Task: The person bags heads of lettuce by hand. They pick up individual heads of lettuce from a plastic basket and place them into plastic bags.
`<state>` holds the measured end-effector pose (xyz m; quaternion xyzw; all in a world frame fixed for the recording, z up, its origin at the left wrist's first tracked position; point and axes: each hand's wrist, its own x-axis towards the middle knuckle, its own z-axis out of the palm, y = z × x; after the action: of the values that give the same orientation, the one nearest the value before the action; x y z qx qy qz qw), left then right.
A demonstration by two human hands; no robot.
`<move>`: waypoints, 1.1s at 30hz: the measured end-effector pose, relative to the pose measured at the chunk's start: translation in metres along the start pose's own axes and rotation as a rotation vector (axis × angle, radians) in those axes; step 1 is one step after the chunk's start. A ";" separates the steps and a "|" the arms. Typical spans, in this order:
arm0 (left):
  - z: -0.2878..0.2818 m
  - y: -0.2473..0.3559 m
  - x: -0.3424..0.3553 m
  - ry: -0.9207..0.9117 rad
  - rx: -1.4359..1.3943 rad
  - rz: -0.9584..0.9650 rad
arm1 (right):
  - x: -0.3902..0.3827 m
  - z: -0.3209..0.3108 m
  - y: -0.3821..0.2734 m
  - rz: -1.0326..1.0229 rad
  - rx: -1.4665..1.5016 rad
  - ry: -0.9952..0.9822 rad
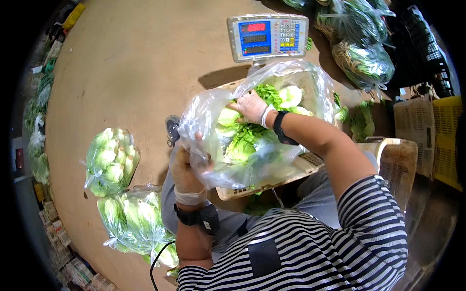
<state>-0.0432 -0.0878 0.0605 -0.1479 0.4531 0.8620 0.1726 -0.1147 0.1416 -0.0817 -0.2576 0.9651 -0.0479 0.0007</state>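
Observation:
A clear plastic bag (315,87) holding pale green lettuce heads (291,94) and leafy greens sits in a beige slotted basket (228,193) beneath a scale's display (268,38). My left hand (189,167), in a translucent glove, grips the bag's left side. My right hand (250,106), also gloved, is inside the bag with fingers curled on a pale lettuce head at the upper left; its fingertips are partly hidden.
Bagged pale-green vegetables (111,162) lie on the tan floor (107,68) to my left. Bundled greens (361,63) are at upper right, near black crates (427,53) and yellow crates (446,143). Loose leaves (361,123) lie right of the basket.

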 end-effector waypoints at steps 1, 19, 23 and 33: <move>0.002 0.000 0.001 -0.014 -0.054 -0.036 | -0.003 0.007 0.007 0.018 -0.002 -0.011; 0.101 -0.062 -0.096 -0.349 0.854 0.959 | -0.580 -0.206 -0.047 1.558 -0.207 0.472; 0.131 -0.096 -0.116 -0.454 0.900 0.964 | -0.677 -0.145 -0.084 1.736 -0.034 0.179; 0.176 -0.131 -0.143 -0.455 1.085 1.038 | -0.617 0.000 -0.011 1.182 0.289 -0.425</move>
<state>0.1241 0.1046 0.1200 0.3682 0.7754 0.4998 -0.1158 0.4259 0.4391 -0.0950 0.3165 0.9068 -0.1166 0.2530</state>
